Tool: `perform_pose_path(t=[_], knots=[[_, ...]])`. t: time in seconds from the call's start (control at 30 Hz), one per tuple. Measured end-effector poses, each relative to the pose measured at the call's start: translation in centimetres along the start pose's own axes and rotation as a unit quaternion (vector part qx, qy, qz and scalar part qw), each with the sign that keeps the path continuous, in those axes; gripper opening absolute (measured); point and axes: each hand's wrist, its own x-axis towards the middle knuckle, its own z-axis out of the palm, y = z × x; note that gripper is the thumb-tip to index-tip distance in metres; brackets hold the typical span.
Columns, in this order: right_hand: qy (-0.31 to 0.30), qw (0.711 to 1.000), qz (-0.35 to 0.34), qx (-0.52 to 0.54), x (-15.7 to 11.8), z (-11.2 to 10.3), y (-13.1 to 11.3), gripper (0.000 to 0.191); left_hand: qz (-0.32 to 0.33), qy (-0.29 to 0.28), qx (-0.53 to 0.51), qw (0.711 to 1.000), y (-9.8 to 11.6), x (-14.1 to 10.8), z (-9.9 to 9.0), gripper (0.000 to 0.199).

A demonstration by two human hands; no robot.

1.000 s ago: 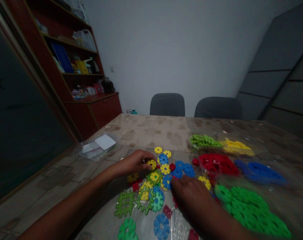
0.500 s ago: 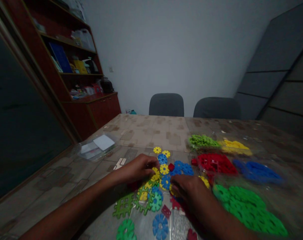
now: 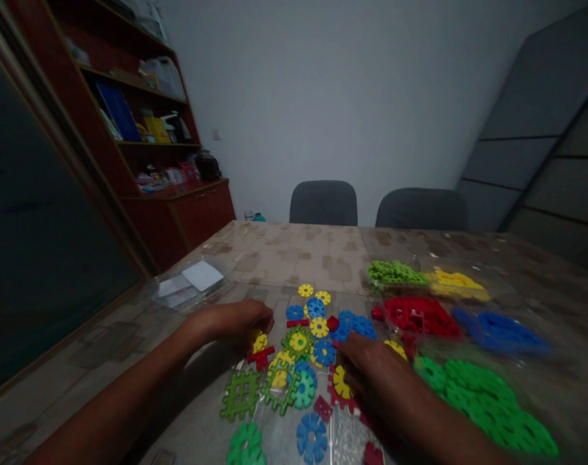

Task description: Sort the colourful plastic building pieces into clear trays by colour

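Observation:
My left hand is closed, its curled fingers at a yellow notched disc just above a red piece. To the right, my right hand is closed too; what its fingertips hold is hidden behind the hand. Just left of it sits a yellow notched disc on a red toothed square. Between the hands lie a green toothed square with a yellow disc in its middle, a blue notched disc and a yellow disc. Nearer me are a green lattice square and a blue disc.
Clear bags at the right hold sorted pieces: light green, yellow, red, blue and green. A clear bag with white papers lies at the left. Two grey chairs stand beyond the table.
My left hand has moved left, away from the middle pieces, uncovering a blue disc, a red strip and the green square. The right hand has shifted slightly, showing more of the yellow disc beside it.

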Motion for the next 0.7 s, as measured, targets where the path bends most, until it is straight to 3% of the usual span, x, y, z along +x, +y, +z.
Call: perform_pose_path(t=[0.27,0.47,0.6,0.7], knots=[[-0.041,0.997,0.035,0.058,1.2,-1.9,-1.5,0.013,-0.003,0.036,0.017,0.999,1.2,-0.5,-0.4,0.025],[-0.062,0.995,0.077,-0.025,1.7,-2.0,-2.3,0.018,0.044,0.1,-0.029,0.994,1.8,0.1,-0.4,0.017],[-0.067,0.989,0.083,-0.105,1.6,-1.7,-1.8,0.035,0.089,0.131,-0.076,0.985,2.4,1.0,0.1,0.013],[-0.05,0.993,0.068,-0.081,1.5,-1.8,-1.8,0.021,0.117,0.138,-0.103,0.978,3.2,1.4,0.9,0.019]])
